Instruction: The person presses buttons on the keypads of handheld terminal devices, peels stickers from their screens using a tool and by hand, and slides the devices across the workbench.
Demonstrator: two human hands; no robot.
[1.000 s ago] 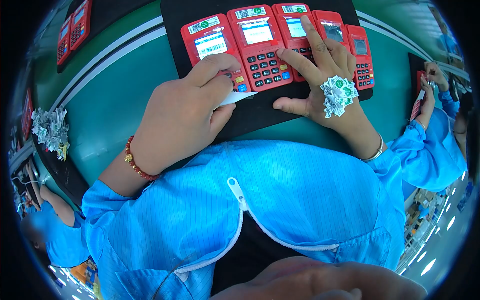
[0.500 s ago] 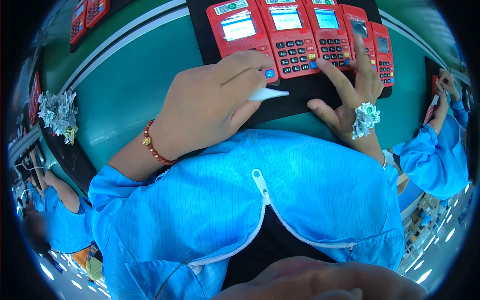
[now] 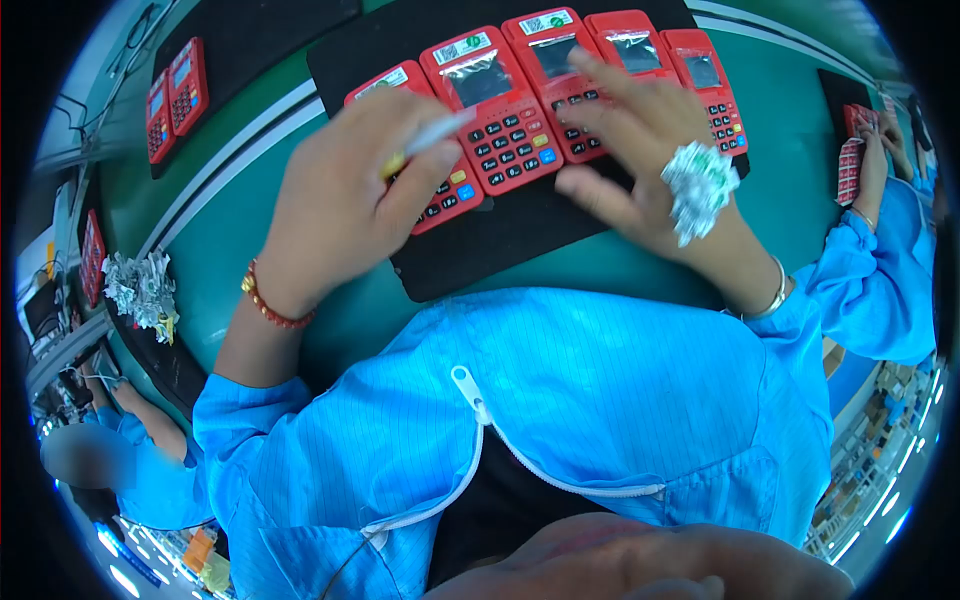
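Note:
Five red card payment terminals with keypads stand in a row on a black mat (image 3: 440, 265). My left hand (image 3: 345, 190) is closed on a slim white pointed tool (image 3: 432, 130) with a yellow part, blurred, over the leftmost terminal (image 3: 455, 207), partly hiding it. Beside it, the second terminal (image 3: 505, 140) shows a dark screen under clear film. My right hand (image 3: 650, 150) is open, fingers spread over the third terminal (image 3: 545, 55) and the fourth terminal (image 3: 630, 45); contact is unclear. A wad of peeled stickers (image 3: 697, 190) clings to its back. The fifth terminal (image 3: 705, 75) sits at the right end.
A clump of silvery peeled labels (image 3: 142, 290) sits on a dark edge at left. More red terminals (image 3: 180, 95) lie at the upper left on another black mat. Co-workers in blue are on both sides; the right one's hands (image 3: 880, 150) are near red terminals.
Relative to the terminals, my left hand has gone to the leftmost keypad, tool tip now pointing up and right. My right hand has shifted left. Terminal screens lit before now look dark. The view has shifted.

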